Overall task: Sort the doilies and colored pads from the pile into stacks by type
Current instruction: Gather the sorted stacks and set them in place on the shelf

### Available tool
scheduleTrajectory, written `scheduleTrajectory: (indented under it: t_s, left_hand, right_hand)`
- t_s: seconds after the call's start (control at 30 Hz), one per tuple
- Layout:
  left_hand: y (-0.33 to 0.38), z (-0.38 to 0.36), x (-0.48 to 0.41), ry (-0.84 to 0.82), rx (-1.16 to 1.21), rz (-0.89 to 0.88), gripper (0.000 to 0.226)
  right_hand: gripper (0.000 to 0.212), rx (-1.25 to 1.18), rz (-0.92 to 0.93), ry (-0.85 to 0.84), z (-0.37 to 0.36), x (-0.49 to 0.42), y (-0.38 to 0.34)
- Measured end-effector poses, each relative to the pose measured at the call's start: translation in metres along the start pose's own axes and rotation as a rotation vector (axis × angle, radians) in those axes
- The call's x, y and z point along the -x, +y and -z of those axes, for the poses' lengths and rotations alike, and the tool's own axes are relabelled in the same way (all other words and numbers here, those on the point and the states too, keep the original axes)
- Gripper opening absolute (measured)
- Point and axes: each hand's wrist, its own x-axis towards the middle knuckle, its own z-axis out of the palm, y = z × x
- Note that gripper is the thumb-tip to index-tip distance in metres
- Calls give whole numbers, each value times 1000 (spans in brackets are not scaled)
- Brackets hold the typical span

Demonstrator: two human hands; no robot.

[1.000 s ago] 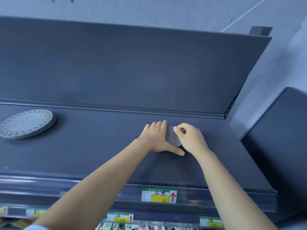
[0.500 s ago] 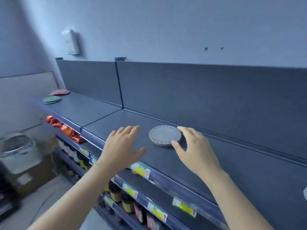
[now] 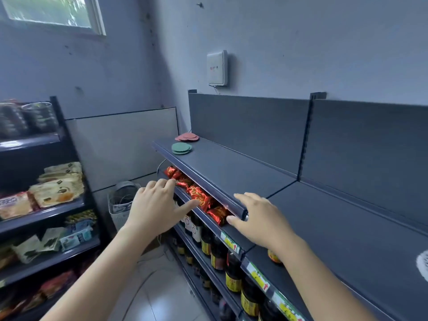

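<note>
A matt dark grey metal shelf (image 3: 231, 167) bears dull, cloth-like round green pads (image 3: 181, 148) at its 11 o'clock end, matt round red pads (image 3: 187, 137) beside them; beneath, crinkled red foil packets (image 3: 199, 196) and glossy dark bottles (image 3: 232, 274) gleam.

A dark grey shelf (image 3: 231, 172) runs along the wall. On the tier just under its front edge lie red foil packets (image 3: 199, 195); lower down stand dark bottles (image 3: 232, 272) behind yellow price tags (image 3: 231, 244). A white box (image 3: 217, 68) is mounted on the wall above. At left, a black rack (image 3: 69, 147) holds snack packets (image 3: 58, 186), with a wire basket (image 3: 120, 202) on the floor between.
</note>
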Motion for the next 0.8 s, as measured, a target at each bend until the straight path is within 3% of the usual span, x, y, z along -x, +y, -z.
scheduleTrajectory:
  t_s: [0.27,0.47,0.63,0.8]
  left_hand:
    - [-83,-104,-150,-115,75,64,85]
    - [-143,-174,-311,-215,138,66,81]
    - [-193,-237,-439,-273,261,104,71]
    - [-222,-303,-558,-394,520,80,95]
  right_hand:
    - [61,-95,24,-76,-64,-194,-32]
    - [66,-139,-35,-198,-98,-373,-36]
    - [63,-158,-75,-202,-128,-509,-52]
    - [59,-164,-232,-170,-179,-624,-58]
